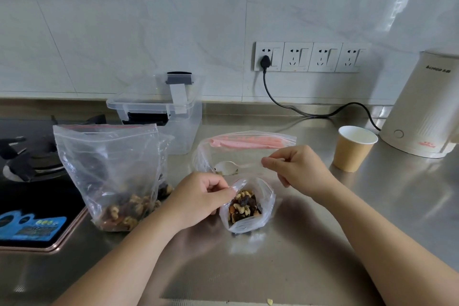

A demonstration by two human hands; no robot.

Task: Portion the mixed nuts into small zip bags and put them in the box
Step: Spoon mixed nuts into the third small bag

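A small zip bag (267,202) with mixed nuts stands open on the steel counter in the middle. My left hand (201,197) pinches its left rim. My right hand (298,169) pinches the handle of a clear plastic spoon (227,166) above and behind the small bag. A large zip bag (109,169) with mixed nuts at its bottom stands upright to the left. A clear plastic box (183,129) with its lid resting on top sits behind it. A stack of empty zip bags (248,143) with pink strips lies behind the spoon.
A paper cup (352,148) stands at the right, with a cream kettle (424,107) behind it and its black cord (298,109) running to the wall sockets. A gas hob (29,176) takes up the left side. A nut crumb (269,301) lies at the counter's front edge.
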